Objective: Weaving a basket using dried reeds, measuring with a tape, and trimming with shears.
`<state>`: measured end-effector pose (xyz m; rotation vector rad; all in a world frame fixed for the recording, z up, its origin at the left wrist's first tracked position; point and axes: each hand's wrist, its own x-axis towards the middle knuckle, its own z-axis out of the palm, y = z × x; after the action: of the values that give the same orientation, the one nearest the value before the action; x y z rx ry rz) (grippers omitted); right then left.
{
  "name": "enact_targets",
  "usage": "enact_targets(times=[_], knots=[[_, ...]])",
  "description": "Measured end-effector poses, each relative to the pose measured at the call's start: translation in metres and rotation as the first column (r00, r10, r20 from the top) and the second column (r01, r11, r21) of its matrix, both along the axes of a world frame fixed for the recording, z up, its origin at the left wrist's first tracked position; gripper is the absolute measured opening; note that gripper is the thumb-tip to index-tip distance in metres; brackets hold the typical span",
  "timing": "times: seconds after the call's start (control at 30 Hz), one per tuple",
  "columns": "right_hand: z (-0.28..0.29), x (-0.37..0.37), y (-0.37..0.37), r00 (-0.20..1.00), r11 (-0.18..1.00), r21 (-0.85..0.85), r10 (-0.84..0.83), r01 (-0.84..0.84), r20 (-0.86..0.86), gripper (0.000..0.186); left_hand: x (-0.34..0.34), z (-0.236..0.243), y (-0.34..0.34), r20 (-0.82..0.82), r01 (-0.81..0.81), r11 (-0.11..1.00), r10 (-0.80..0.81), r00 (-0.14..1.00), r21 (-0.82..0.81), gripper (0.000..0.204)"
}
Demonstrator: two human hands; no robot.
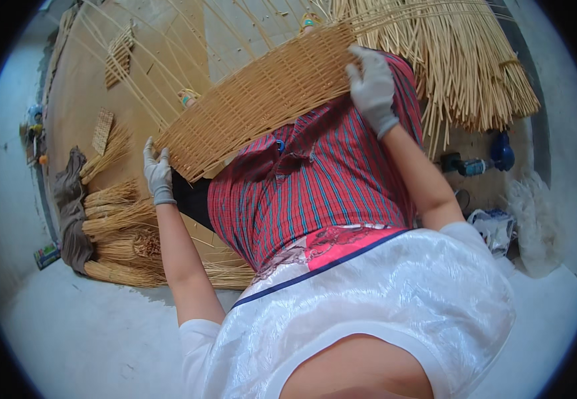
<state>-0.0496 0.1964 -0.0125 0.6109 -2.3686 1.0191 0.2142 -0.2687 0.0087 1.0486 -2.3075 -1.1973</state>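
Note:
Across my lap lies a woven wicker panel [262, 96], light brown, with long loose stakes fanning out from its far edge. My left hand [158, 174], in a pale glove, grips the panel's left end, thumb on top and the other fingers partly hidden. At the right end my right hand [372, 86], gloved too, holds the panel's edge with bent fingers. The panel tilts, its right end farther from me than its left. Beneath it spreads a red striped apron [321, 179].
A big bundle of wicker rods [461, 73] lies at the far right. Several smaller bundles [122, 226] are stacked at the left beside a grey cloth [72, 213]. Small woven pieces [120, 56] rest on the board floor [168, 40]. A blue-capped bottle [472, 166] and plastic bags [534, 223] lie right.

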Motion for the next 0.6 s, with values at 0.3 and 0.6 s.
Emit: enact_targets(times=[0.3, 0.6], knots=[[-0.116, 0.137, -0.175, 0.44, 0.319, 0.335, 0.36, -0.887, 0.822, 0.032, 0.027, 0.015, -0.005, 0.068, -0.046, 0.978, 0.061, 0.996, -0.203, 0.059], [-0.259, 0.132, -0.199, 0.505, 0.368, 0.355, 0.504, -0.859, 0.701, 0.033, 0.002, 0.039, 0.03, 0.005, -0.221, 0.944, 0.227, 0.974, 0.246, 0.065]])
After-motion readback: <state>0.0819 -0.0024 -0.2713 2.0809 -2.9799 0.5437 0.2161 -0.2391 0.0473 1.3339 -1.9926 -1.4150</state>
